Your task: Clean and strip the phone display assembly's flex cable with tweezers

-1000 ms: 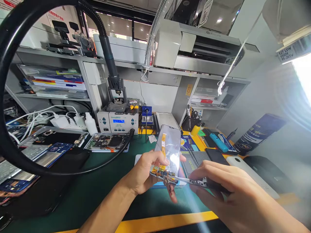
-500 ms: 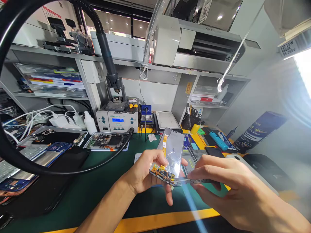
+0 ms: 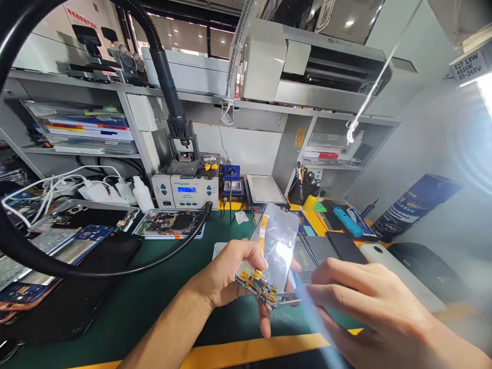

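My left hand [image 3: 236, 269] is closed around a phone display panel [image 3: 280, 238], which is tilted up with its glossy grey face showing. An orange flex cable with a label runs along the panel's left side. At its near end is a small circuit board [image 3: 255, 285] with gold and black parts, just below my thumb. My right hand [image 3: 361, 302] pinches a pair of metal tweezers [image 3: 288, 299] from the right. Their tips are at the board's right end; whether they grip a part I cannot tell. A light streak partly covers the tweezers and fingers.
A soldering station [image 3: 186, 190] stands at the back, with an open phone in a tray [image 3: 169, 224] before it. A black hose [image 3: 172, 253] loops over the left side. Phone parts lie left on the green mat [image 3: 161, 302]. A blue spray can [image 3: 413, 205] stands right.
My right hand has shifted slightly right and down with the tweezers, whose prongs now look further apart. The display panel has turned a little to the right in my left hand.
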A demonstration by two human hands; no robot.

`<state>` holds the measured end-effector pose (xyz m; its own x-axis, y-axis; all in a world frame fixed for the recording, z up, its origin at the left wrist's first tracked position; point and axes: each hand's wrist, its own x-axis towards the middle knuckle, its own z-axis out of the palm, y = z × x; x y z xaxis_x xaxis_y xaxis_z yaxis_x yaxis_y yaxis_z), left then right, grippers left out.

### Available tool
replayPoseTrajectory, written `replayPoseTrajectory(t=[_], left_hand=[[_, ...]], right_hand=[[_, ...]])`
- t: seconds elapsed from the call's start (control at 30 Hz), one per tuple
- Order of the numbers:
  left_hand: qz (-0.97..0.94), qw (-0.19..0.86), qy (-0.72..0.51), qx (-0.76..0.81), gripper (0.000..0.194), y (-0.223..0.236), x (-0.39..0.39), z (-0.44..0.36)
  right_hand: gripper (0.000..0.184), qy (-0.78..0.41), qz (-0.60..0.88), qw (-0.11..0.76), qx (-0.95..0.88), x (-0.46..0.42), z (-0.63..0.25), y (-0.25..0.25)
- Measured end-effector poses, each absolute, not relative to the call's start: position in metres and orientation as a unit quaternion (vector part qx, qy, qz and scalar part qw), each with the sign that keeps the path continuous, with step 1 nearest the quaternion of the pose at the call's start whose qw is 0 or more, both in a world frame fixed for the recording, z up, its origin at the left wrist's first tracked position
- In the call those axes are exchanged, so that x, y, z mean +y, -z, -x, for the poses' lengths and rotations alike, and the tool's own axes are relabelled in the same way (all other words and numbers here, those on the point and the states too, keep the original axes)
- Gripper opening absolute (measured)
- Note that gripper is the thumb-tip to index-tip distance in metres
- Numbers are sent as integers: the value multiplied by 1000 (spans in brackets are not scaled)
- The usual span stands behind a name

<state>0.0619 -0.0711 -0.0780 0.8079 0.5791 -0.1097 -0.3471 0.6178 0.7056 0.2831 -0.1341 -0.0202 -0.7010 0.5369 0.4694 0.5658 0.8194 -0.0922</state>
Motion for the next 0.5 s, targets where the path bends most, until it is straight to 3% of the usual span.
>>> replayPoseTrajectory(t=[0.5], left_hand=[[-347, 881, -257, 192, 52, 84, -69, -63]], right_hand=[[32, -23, 284, 281, -916, -134, -284, 21]])
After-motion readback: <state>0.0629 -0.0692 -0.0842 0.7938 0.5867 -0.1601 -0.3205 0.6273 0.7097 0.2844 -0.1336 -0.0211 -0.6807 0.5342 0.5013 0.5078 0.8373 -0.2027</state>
